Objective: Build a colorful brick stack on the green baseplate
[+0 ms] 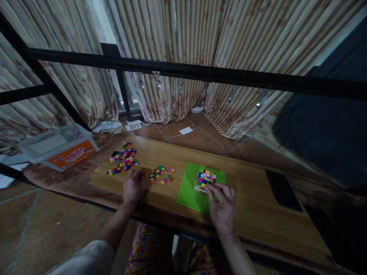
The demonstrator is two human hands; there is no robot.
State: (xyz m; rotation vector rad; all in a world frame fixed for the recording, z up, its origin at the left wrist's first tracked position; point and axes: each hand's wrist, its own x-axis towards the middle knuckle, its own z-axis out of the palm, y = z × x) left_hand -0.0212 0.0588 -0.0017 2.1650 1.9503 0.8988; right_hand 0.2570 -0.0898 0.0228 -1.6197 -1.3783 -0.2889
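Note:
On a wooden board lies a green studded baseplate point(187, 187), and on it stands a small block build point(205, 176) of many-coloured toy bricks. My right hand point(222, 204) is at the near right corner of this build, thumb and forefinger pinched together against it. Whatever sits between those fingertips is too small to make out. My left hand point(134, 186) rests curled on the board, its fingertips hidden. Just right of it is a small loose pile of bricks point(157, 173); a larger brick pile point(123, 158) lies beyond it to the left.
A clear plastic box point(60, 147) with an orange label stands at the far left. Towards the right end of the wooden board point(246, 191) lies a dark flat phone-like slab point(283, 190). A black metal bar point(183, 70) crosses in front of striped curtains point(183, 34).

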